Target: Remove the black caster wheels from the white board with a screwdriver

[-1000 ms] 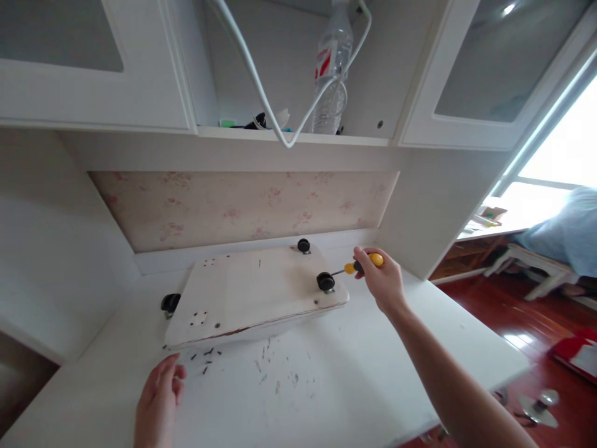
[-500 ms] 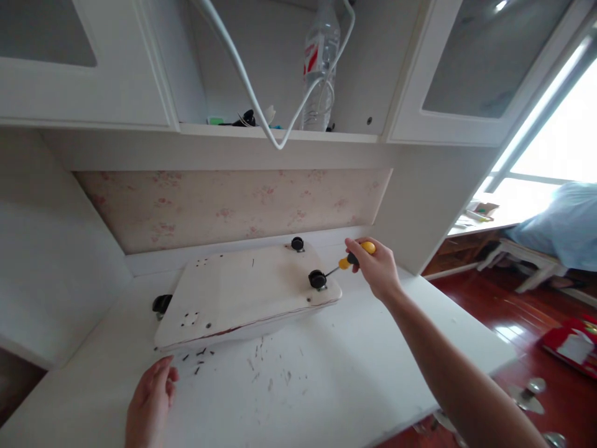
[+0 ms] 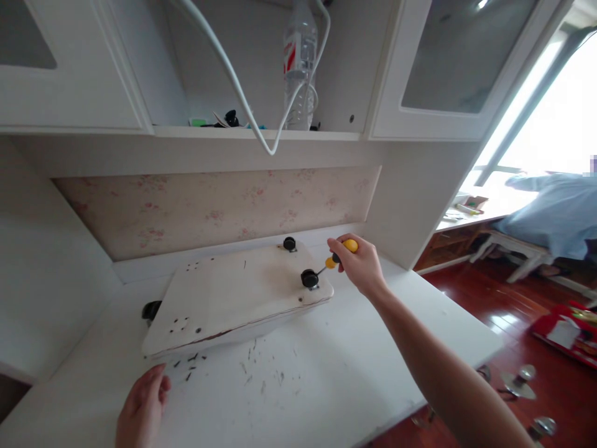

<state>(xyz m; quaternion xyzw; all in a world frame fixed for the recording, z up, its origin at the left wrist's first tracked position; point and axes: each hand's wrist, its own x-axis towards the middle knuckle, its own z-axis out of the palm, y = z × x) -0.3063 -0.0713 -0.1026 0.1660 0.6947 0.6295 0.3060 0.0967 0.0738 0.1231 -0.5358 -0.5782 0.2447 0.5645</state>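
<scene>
My right hand [image 3: 357,261] is wrapped around a screwdriver [image 3: 331,262] with a yellow and black handle. Its shaft slants down to the foot of a black caster wheel [image 3: 310,279] at the right end of a pale board [image 3: 224,292]; the tip is too small to make out. Farther back on the same end is a second caster [image 3: 289,243]. Screw holes dot the board's left end. By its front left corner lies my left hand [image 3: 144,398], loosely curled and open, with nothing seen in it. Several dark screws [image 3: 193,358] are scattered close to its fingertips.
Everything rests on a white desktop [image 3: 336,361]. Another black caster [image 3: 151,310] lies left of the board. Above, a white cable [image 3: 233,81] hangs before a shelf with a plastic bottle [image 3: 298,74]. At the far right, a person in light blue [image 3: 550,211] leans over a bench.
The whole view has shifted a little, so things appear farther left. My right hand still grips the screwdriver at the same caster. My left hand stays beside the screws.
</scene>
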